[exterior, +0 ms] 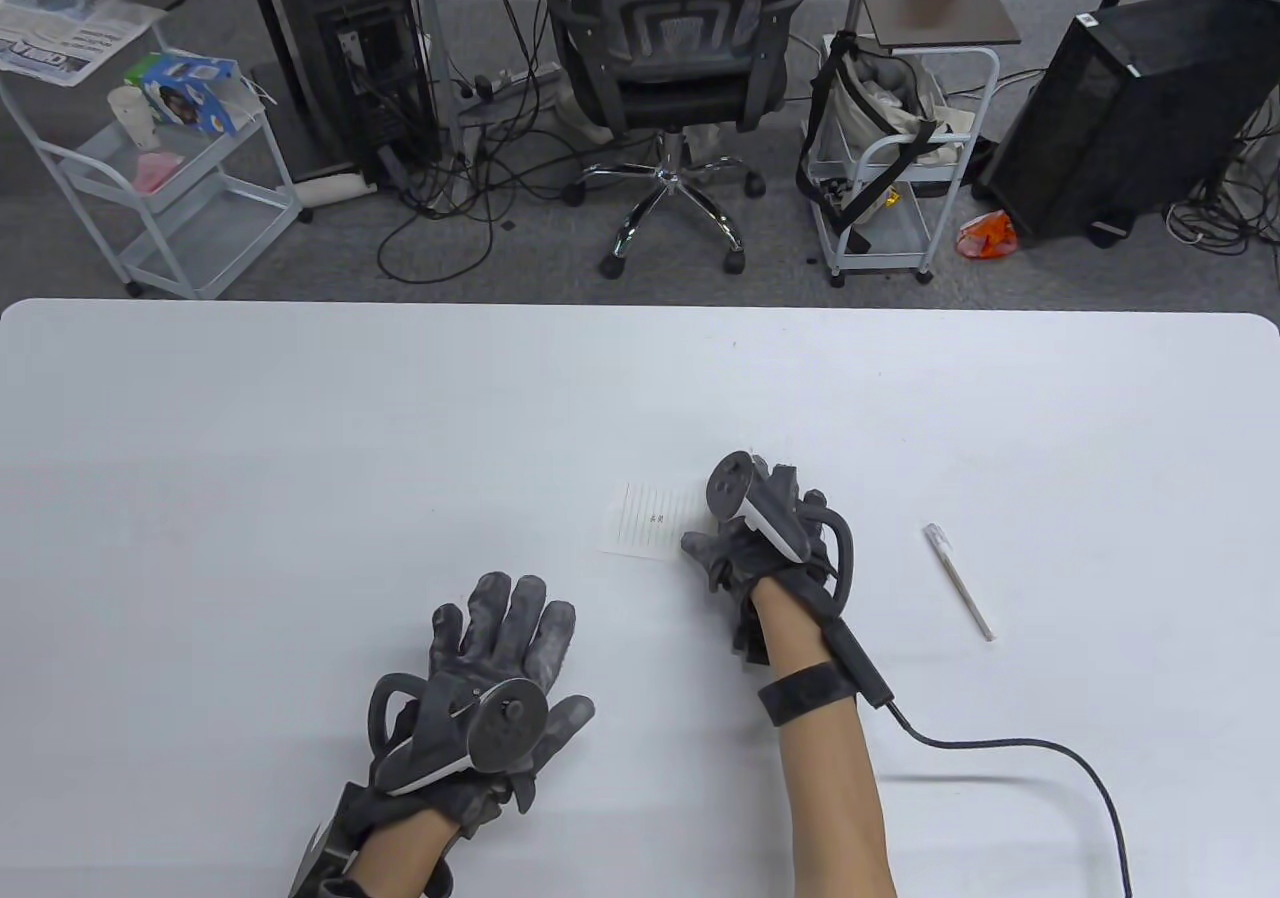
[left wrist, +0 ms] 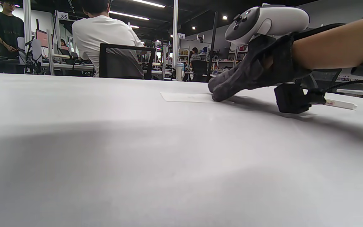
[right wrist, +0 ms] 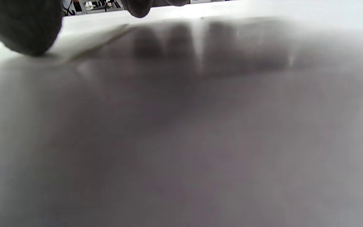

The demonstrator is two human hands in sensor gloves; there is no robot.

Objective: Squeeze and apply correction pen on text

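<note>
A small white paper slip [exterior: 648, 521] with a few lines of text lies flat on the white table [exterior: 300, 438]. My right hand [exterior: 745, 528] rests on the paper's right edge, fingertips [left wrist: 219, 94] pressing down on it; it holds nothing. The paper also shows in the left wrist view [left wrist: 184, 96]. The white correction pen [exterior: 958, 580] lies on the table to the right of my right hand, apart from it; it shows in the left wrist view [left wrist: 342, 104] too. My left hand [exterior: 500, 638] lies flat and open on the table, palm down, empty, nearer the front edge.
A black cable [exterior: 1050, 753] runs from my right wrist across the table to the front right. Beyond the table's far edge stand an office chair [exterior: 670, 68], two wire carts [exterior: 890, 158] and computer towers.
</note>
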